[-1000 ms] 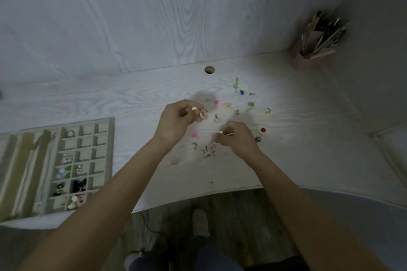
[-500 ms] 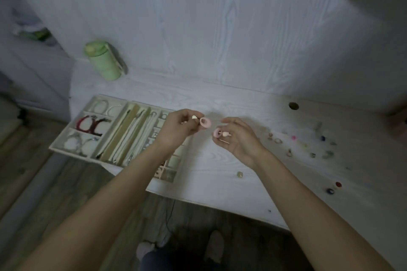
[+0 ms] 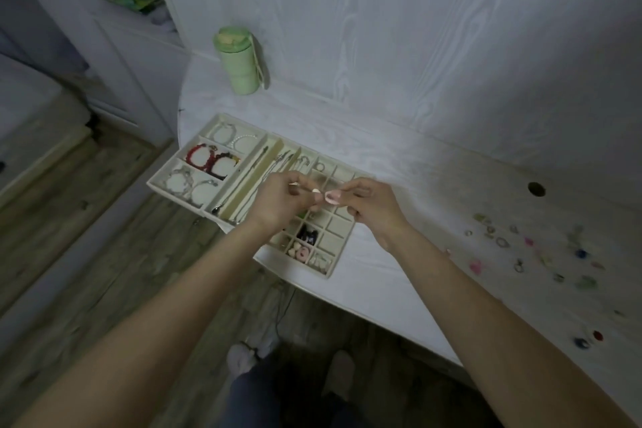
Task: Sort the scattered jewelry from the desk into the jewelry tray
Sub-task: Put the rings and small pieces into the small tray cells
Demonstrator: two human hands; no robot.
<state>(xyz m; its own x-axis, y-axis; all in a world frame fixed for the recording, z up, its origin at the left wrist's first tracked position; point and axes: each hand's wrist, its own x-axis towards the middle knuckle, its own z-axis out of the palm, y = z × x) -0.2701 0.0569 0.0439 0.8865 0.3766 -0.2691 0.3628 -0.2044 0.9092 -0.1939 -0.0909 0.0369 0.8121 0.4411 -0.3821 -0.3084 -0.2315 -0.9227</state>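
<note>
White wood-grain desk (image 3: 399,163) is meeting a matching wall; plank floor below. No legible writing. Left hand (image 3: 278,200) and right hand (image 3: 373,207) are hovering over the jewelry tray (image 3: 338,255), each pinching a small pink piece (image 3: 330,197) between them. Loose jewelry (image 3: 528,247) is lying well apart to the right.

Desk (image 3: 399,163): tray (image 3: 338,255), bottle (image 3: 239,61), jewelry (image 3: 528,247).

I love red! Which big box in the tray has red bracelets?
The middle one of three big compartments at the jewelry tray's left end. The ones behind and in front hold pale, silvery bracelets.
</note>
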